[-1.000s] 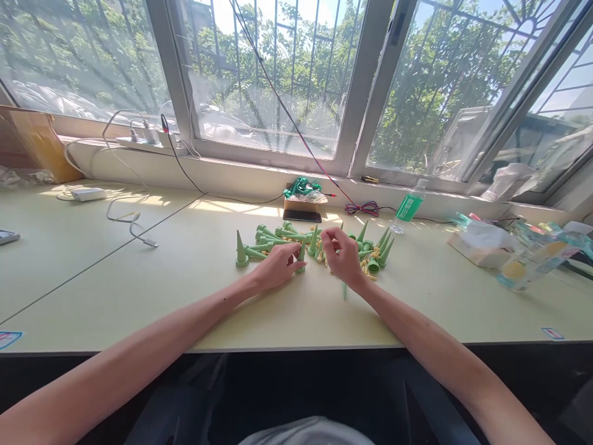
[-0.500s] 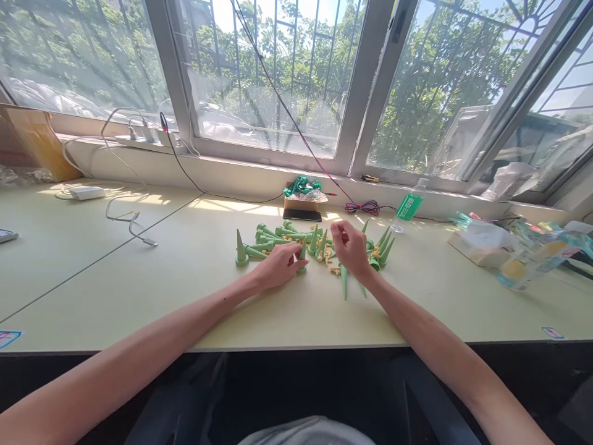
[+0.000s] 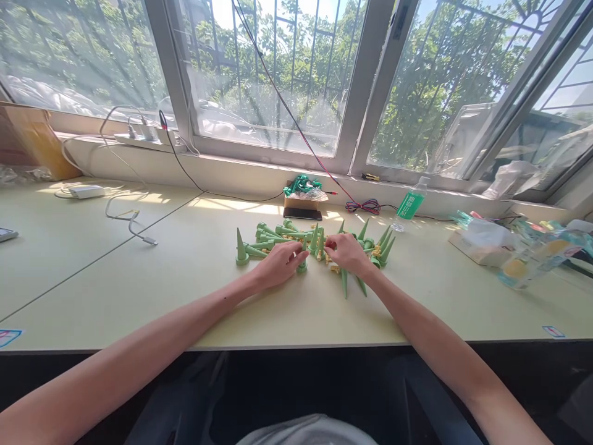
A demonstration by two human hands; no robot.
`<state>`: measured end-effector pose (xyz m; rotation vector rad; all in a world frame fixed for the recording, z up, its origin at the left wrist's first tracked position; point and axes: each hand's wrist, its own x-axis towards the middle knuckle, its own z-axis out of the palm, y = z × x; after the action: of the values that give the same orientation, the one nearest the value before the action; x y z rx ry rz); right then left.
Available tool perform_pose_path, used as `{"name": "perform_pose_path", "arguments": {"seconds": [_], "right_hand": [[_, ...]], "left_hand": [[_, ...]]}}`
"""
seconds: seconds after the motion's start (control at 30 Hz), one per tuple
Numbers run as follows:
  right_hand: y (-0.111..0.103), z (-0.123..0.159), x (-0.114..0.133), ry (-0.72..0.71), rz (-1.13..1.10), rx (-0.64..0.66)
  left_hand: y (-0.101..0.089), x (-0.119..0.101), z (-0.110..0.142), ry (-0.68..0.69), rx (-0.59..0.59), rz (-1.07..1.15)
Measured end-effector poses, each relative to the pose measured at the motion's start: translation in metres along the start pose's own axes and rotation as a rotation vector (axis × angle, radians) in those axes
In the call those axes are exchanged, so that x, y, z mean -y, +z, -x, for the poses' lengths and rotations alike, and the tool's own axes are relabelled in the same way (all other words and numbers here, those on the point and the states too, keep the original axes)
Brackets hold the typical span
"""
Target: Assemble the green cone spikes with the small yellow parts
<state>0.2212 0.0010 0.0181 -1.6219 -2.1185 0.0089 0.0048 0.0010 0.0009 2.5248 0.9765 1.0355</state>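
Note:
A heap of green cone-shaped spikes (image 3: 278,236) with small yellow bits (image 3: 334,269) among them lies mid-table. One spike (image 3: 241,250) stands upright at the heap's left end. My left hand (image 3: 278,263) rests on the table with its fingers curled round an upright green spike (image 3: 302,263). My right hand (image 3: 348,253) is just to the right, its fingertips pinched together in the heap next to the left hand; what they hold is too small to name. Two spikes (image 3: 344,283) lie pointing toward me under the right wrist.
Behind the heap sit a dark phone (image 3: 302,214), a small box with green wire (image 3: 303,194) and a bottle with a green label (image 3: 409,206). Cables and a charger (image 3: 86,192) lie at the left, a tissue pack (image 3: 477,240) and packets at the right.
My right hand lifted to the right of the heap, then came back down and left to meet the left hand. The left hand stayed on its spike.

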Motion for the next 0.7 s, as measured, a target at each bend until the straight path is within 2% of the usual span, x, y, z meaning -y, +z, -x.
{"name": "perform_pose_path", "arguments": {"seconds": [0.17,0.53,0.7], "right_hand": [[-0.0018,0.001,0.0026,0.012,0.037,0.1],[-0.0055,0.0059,0.0092,0.054,0.083,0.133],[-0.0027,0.0061,0.0089,0.08,0.12,0.143]], "left_hand": [[-0.0006,-0.0015,0.0006,-0.02,0.003,0.007],[0.0008,0.0006,0.0006,-0.009,0.036,-0.008],[-0.001,-0.002,0.0016,0.024,0.096,0.042]]}}
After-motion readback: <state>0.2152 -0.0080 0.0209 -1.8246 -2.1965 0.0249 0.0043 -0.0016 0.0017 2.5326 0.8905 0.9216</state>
